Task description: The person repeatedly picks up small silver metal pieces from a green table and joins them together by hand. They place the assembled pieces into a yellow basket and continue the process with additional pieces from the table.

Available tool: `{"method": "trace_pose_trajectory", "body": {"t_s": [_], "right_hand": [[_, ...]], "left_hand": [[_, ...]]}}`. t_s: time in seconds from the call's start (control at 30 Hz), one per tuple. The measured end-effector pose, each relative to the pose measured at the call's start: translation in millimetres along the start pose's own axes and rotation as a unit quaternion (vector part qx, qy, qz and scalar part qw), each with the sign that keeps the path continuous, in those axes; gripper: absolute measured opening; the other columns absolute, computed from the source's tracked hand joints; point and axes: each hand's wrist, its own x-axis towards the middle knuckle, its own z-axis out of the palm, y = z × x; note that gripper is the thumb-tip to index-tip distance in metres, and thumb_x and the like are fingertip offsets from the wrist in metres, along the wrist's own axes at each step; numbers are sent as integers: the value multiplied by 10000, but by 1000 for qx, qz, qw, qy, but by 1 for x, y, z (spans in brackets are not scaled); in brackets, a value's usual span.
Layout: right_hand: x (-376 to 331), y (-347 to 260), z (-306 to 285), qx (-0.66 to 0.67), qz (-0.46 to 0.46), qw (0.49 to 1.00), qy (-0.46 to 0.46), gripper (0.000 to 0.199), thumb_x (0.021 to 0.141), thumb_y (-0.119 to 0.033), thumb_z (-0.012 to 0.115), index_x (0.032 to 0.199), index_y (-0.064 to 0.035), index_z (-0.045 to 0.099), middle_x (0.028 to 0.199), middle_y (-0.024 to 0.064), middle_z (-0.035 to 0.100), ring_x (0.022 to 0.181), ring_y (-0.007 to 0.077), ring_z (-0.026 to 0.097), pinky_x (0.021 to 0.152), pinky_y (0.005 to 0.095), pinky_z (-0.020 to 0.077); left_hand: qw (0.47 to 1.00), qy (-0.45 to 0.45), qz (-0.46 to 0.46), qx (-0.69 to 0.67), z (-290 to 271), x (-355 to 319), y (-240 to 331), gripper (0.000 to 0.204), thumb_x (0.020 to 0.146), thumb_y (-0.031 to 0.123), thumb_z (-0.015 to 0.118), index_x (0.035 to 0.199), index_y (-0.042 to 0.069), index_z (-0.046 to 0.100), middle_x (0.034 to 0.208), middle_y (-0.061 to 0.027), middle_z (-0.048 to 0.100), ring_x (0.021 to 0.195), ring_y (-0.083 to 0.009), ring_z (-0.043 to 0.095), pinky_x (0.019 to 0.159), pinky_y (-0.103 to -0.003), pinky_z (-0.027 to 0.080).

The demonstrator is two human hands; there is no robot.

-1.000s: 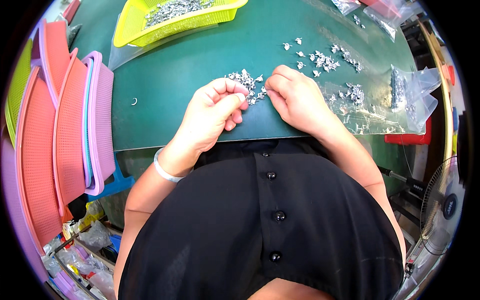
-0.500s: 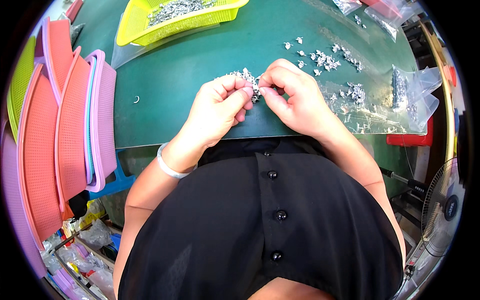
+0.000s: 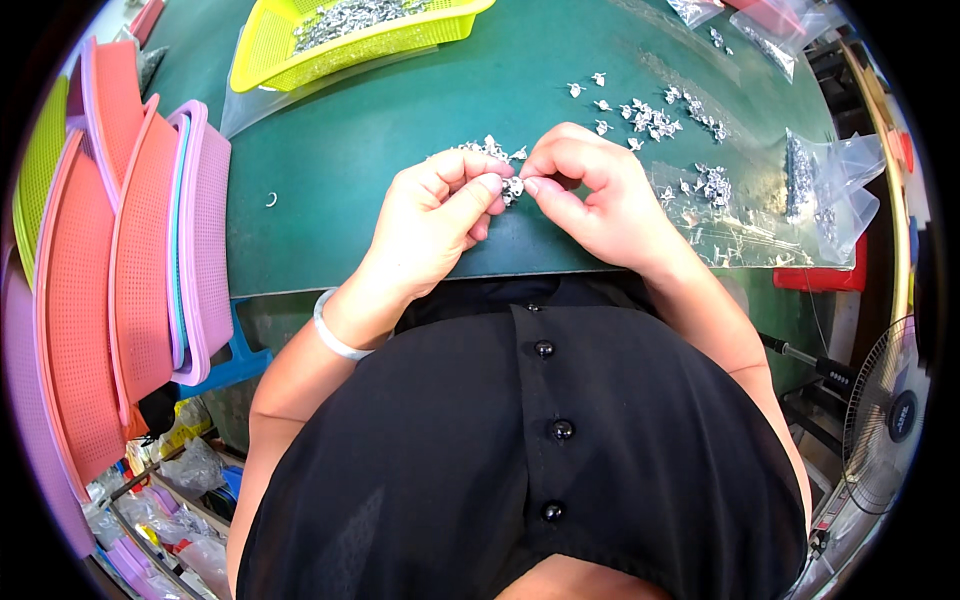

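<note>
Over the near part of the green table (image 3: 380, 210), my left hand (image 3: 432, 215) and my right hand (image 3: 592, 200) meet almost tip to tip. My left thumb and forefinger are pinched together on a small silvery metal piece. The right thumb and forefinger pinch at its other side, closed on a small metal part largely hidden by the fingertips. Just behind and between the hands lies a pile of small silvery metal parts (image 3: 490, 149), partly covered by my left fingers. Similar small parts (image 3: 652, 122) are scattered beyond my right hand.
A yellow-green basket (image 3: 350, 52) of metal pieces stands at the back. Stacked pink and purple baskets (image 3: 205, 240) rise at the left. Clear bags of parts (image 3: 835, 185) lie at the right, with a fan (image 3: 885, 415) below them. One curved metal piece (image 3: 271, 200) lies left.
My right hand has shifted slightly right, and the fingertips of the two hands are a little farther apart. More of the metal parts show between them.
</note>
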Motion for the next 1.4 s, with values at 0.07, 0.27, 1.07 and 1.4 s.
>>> {"method": "trace_pose_trajectory", "body": {"t_s": [0.07,0.27,1.07,1.4], "right_hand": [[0,2,3,-63,-67,995,28,67,722,-41,622,768,-9,583,756,85,556,662,243,562,579,301,457],[2,2,7,-147,-142,978,50,95,688,-58,646,753,-45,579,759,70,555,689,257,559,582,339,465],[14,11,3,-297,33,952,-60,129,770,-105,584,884,-49,609,827,109,542,774,297,577,670,387,473],[14,13,4,-310,25,948,-60,66,762,-103,577,783,-43,595,800,106,533,765,294,574,667,391,473]], "left_hand": [[998,-7,-39,-57,0,-1,2,120,902,98,506,956,21,581,746,-16,593,545,-34,486,444,-145,360],[993,-18,-59,-104,-1,-2,-3,128,915,110,482,968,33,570,766,-31,610,578,-57,537,460,-164,400],[976,-35,-57,-208,-21,-5,-4,163,860,60,448,969,-8,549,880,-112,605,721,-156,602,592,-235,502],[983,-14,-75,-165,-18,-4,-6,124,871,114,511,927,19,567,830,-72,599,681,-127,561,568,-223,451]]}}
